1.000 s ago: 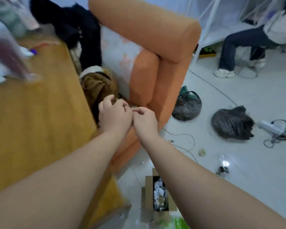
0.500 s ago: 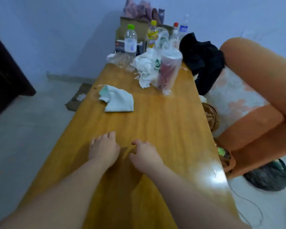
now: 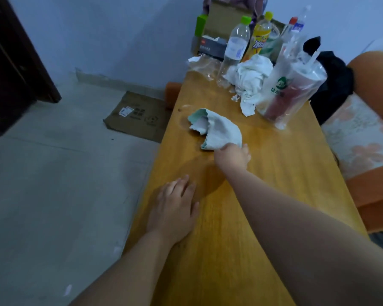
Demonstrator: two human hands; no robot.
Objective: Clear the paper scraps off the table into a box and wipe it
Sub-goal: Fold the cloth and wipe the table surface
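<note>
A pale green wiping cloth (image 3: 217, 128) lies crumpled on the long wooden table (image 3: 281, 173). My right hand (image 3: 233, 156) reaches out to the cloth's near edge and touches it, fingers curled onto the fabric. My left hand (image 3: 175, 207) rests flat on the table near its left edge, fingers spread, holding nothing. A small paper scrap (image 3: 235, 97) lies by the crumpled white cloth (image 3: 250, 79) at the far end. The scrap box is out of view.
At the table's far end stand several plastic bottles (image 3: 234, 48), a clear bag with a cup (image 3: 290, 93) and a cardboard box (image 3: 221, 25). An orange sofa (image 3: 372, 120) runs along the right. Flattened cardboard (image 3: 137, 117) lies on the floor at left.
My view swung from the floor box and sofa to the table. My right hand has reached forward onto the green cloth; my left hand stayed flat near the left edge.
</note>
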